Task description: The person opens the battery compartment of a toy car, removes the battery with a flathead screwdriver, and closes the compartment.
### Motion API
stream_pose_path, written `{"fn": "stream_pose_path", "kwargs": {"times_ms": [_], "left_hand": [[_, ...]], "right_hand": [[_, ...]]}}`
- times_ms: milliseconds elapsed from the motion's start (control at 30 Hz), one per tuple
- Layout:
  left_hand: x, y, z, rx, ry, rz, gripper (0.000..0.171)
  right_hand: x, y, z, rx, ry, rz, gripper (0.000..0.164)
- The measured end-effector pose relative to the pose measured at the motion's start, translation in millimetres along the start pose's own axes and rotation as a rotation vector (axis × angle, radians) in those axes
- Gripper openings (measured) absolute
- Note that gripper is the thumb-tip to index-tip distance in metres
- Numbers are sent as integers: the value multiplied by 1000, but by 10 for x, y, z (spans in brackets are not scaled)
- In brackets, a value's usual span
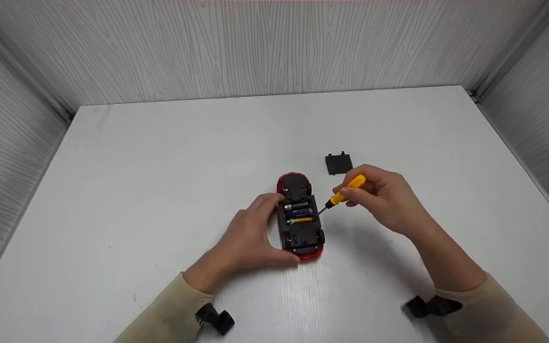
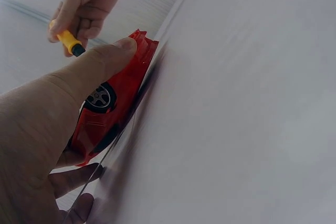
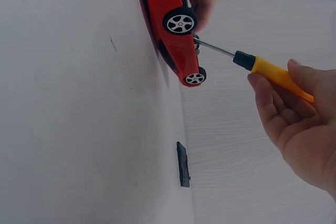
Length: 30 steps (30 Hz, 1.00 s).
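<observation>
A red toy car [image 1: 301, 238] lies upside down on the white table, its black underside facing up. In its uncovered battery compartment sit a dark battery, a blue-purple battery [image 1: 301, 212] and a yellow-green battery [image 1: 301, 220]. My left hand [image 1: 250, 233] grips the car from the left, thumb at the near end and fingers along the side, also seen in the left wrist view. My right hand [image 1: 386, 197] pinches a yellow-handled screwdriver [image 3: 273, 74]. The screwdriver's metal tip reaches the right edge of the compartment, beside the end of the yellow-green battery.
A small black battery cover [image 1: 339, 163] lies on the table behind the screwdriver, to the right of the car. Pale wood-grain panels [image 1: 255, 47] stand behind and at both sides of the white table [image 1: 169, 157].
</observation>
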State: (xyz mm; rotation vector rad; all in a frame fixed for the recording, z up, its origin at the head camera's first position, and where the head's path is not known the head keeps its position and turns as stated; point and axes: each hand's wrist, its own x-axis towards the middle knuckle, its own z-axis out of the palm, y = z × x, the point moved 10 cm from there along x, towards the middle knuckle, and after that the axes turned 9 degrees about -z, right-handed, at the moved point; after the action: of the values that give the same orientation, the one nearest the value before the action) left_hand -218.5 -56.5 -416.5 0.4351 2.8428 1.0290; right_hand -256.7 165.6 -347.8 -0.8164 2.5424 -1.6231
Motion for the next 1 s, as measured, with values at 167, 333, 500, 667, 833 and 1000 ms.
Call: {"fn": "stream_pose_path", "kwargs": {"times_ms": [167,333,500,667,833,1000], "left_hand": [[-5,9,-10,-12,0,-1,120],[-4,-5,-14,-18,-13,-25,119],[3,-9,-14,-15,-14,-31,120],[0,5,-16,-17,-1,-14,119],[-6,21,-15,-15,4,-3,117],[-6,4,3,-15,-7,-21,118]], "right_hand": [[-22,-82,35,-67,5,-9,10],[-31,-165,61,-108,-3,-24,10],[-32,-196,82,-104,-21,-34,9],[-19,-85,47,-33,-24,-18,8],[16,167,-16,125,-26,36,14],[24,422,-52,232,-32,94,22]]}}
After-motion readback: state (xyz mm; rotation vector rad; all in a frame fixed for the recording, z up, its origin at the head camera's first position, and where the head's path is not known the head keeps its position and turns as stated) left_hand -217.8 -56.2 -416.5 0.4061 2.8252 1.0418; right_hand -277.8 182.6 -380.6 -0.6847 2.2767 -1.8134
